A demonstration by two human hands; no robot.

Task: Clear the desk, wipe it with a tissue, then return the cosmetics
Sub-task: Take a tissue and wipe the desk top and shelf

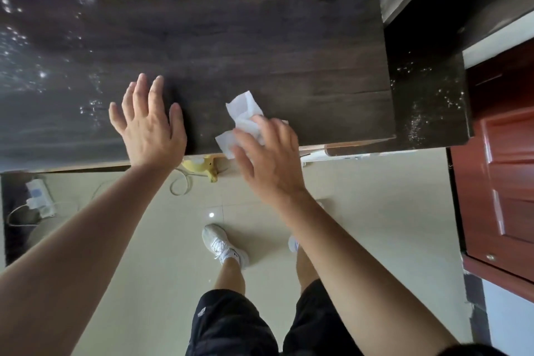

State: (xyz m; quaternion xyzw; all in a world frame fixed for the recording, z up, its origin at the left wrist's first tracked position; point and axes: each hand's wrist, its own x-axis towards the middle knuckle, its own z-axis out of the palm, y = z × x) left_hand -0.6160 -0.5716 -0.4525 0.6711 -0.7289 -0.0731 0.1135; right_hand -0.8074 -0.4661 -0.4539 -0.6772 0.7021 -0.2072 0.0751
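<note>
The tissue (242, 113) lies crumpled on the desk (260, 37) close to its near edge, pinned under your right hand (268, 159). The fingers lie fairly straight over it, pressing rather than clutching, likely so it drags flat. Its long axis runs near-to-far, with the free end pointing away from you. Your left hand (147, 124) rests spread and empty to the left, probably bracing you.

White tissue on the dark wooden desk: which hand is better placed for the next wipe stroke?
Right. The right hand presses the crumpled white tissue onto the dark wooden desk near its front edge. The left hand lies flat on the desk beside it, holding nothing.
</note>
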